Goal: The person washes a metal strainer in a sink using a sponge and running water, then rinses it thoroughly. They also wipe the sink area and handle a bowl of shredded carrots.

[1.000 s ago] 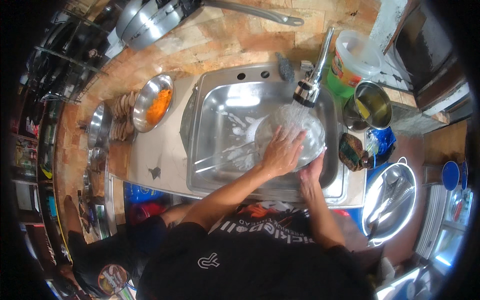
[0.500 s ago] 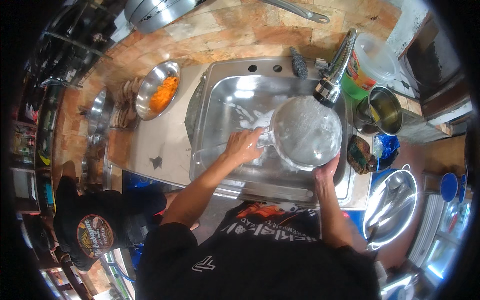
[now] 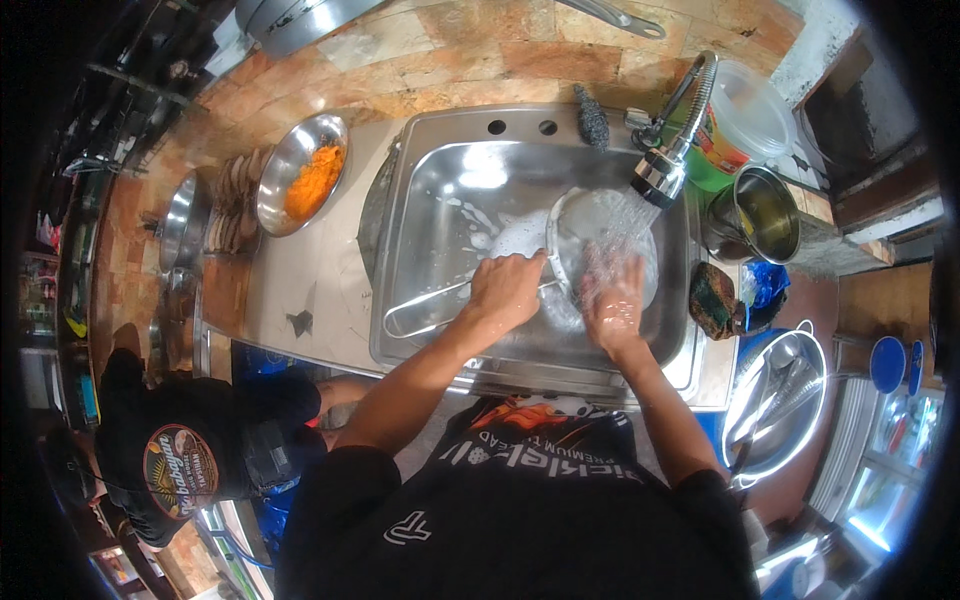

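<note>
A round, long-handled mesh strainer [image 3: 605,212] is tilted inside the steel sink [image 3: 450,175], wet and foamy. My left hand [image 3: 505,295] is closed round its wire handle, close to the rim. The handle's looped end sticks out to the left of that hand. My right hand [image 3: 613,300] lies open on the strainer's mesh, fingers stretched out. Water sprays from the flexible faucet [image 3: 660,176] onto the mesh and over the right fingers. White suds sit on the sink floor left of the strainer.
A steel bowl [image 3: 276,190] of orange shreds stands on the left counter. A grey scourer [image 3: 592,120] lies on the sink's back ledge. Right of the sink are a plastic tub [image 3: 750,115], a steel pot [image 3: 727,225] and a basin of utensils [image 3: 822,385]. Another person [image 3: 215,430] is at left.
My right hand has left the strainer's near rim and now lies on the mesh. The strainer has tilted and sunk lower in the sink. Spraying water now shows under the faucet.
</note>
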A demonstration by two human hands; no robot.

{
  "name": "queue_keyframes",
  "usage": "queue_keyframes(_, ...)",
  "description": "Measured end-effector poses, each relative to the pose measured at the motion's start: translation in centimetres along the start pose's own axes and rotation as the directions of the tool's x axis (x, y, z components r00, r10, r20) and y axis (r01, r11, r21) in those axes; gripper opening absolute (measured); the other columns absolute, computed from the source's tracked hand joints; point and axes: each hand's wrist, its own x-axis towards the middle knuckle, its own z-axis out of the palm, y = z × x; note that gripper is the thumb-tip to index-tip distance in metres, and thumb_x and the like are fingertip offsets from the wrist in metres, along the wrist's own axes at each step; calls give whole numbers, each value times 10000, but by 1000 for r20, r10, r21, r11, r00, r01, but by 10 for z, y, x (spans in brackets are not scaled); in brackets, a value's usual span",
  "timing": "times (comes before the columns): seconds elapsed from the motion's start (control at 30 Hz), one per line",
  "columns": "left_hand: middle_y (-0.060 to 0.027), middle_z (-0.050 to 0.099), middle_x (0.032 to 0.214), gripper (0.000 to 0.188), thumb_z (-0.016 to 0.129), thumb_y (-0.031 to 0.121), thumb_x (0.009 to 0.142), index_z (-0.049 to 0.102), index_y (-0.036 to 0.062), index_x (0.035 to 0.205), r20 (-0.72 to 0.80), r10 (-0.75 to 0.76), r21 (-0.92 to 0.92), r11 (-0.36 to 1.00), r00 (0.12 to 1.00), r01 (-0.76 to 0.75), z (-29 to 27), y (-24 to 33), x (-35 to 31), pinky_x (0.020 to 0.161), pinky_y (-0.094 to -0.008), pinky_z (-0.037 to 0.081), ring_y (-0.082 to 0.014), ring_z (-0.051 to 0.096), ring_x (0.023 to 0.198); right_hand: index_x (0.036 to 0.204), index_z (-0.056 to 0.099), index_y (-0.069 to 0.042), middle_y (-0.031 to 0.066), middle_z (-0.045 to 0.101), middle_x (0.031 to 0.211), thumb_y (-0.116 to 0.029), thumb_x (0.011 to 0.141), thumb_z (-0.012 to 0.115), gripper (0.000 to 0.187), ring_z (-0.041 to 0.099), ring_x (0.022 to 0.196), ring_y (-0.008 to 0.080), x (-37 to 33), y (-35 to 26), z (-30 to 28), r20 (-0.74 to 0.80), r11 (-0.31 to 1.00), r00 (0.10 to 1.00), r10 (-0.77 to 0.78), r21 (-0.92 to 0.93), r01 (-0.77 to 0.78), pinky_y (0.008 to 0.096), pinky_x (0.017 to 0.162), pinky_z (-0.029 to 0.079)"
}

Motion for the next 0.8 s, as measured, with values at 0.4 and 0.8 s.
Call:
queue_keyframes(0.4, -167, 670, 824, 580, 672, 93, 675, 554, 105, 1242, 132, 72, 47, 996, 989, -78, -14, -4, -44, 735, -441, 503, -329, 660, 800, 1286, 492, -54, 176, 438, 1357, -255, 901, 512, 435, 393, 1267, 358, 36, 8, -18, 218, 959, 957, -192, 248, 136, 473, 1062, 302)
queue_keyframes(0.8, -170, 668, 818, 630, 634, 54, 664, 519, 118, 1280, 117, 84, 60, 994, 990, -91, -19, -32, -41, 706, -445, 521, -318, 662, 782, 1117, 567, 31, 56, 633, 946, -270, 880, 657, 394, 571, 832, 94, 115, -17, -138, -128, 544, 914, 385, 832, -113, 234, 714, 471)
